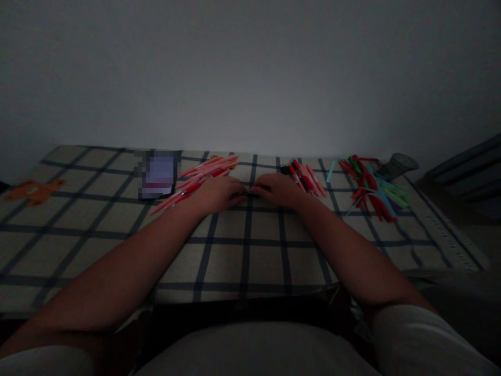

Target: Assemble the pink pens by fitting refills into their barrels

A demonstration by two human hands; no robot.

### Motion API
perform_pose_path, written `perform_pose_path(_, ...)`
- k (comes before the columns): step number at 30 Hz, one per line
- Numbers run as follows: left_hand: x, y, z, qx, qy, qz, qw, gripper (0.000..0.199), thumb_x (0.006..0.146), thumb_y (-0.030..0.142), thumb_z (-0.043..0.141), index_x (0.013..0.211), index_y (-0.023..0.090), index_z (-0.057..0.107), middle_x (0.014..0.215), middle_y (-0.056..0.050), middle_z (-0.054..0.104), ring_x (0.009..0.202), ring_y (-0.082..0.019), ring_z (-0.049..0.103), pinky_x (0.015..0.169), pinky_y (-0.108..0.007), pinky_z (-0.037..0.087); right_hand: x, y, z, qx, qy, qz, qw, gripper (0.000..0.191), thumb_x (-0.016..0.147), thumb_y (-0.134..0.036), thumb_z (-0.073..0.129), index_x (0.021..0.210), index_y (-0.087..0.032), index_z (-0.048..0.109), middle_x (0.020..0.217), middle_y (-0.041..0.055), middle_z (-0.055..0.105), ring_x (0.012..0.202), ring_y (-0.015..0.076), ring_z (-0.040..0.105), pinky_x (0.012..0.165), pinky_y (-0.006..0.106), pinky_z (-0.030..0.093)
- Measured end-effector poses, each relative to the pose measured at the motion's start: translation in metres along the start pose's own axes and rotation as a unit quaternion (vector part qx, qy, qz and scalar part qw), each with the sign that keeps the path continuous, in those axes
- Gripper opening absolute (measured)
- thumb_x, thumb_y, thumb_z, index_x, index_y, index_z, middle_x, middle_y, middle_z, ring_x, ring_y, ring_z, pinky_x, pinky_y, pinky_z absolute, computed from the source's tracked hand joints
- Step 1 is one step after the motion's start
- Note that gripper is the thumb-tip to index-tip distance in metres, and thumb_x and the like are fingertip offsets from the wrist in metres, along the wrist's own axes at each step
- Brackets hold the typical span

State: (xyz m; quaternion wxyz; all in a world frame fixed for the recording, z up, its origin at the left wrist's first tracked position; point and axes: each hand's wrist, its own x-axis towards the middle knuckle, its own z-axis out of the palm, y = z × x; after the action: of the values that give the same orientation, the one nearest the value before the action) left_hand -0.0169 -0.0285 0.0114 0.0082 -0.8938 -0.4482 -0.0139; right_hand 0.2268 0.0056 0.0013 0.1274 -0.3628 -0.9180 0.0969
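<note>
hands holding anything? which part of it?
Left hand and right hand meet on a small dark thing, seemingly one end each; too dim to identify it or the grip.

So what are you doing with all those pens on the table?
A person sits at a table with a checked cloth, in dim light. The left hand and right hand meet in the middle over a small dark thing, too small to tell apart. A pile of pink and red pens lies by the left hand, a smaller bunch of red pens by the right, and a heap of coloured pieces farther right.
</note>
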Motion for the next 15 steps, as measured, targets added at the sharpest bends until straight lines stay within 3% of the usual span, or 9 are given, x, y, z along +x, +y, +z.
perform_pose_path(15,0.0007,-0.0027,0.0031,-0.014,0.007,0.005,1.0,0.037,0.109,0.044,0.052,0.126,0.028,0.081,0.117,-0.007,0.082,0.11,-0.028,0.075,0.077,-0.033,0.051,0.0002,0.0014,0.0006,-0.002,-0.006,-0.008,1.0,0.037,0.113,-0.043,0.053,0.102,-0.017,0.077,0.103,0.0103,0.079,0.092,0.0223,0.065,0.079,0.033,0.036)
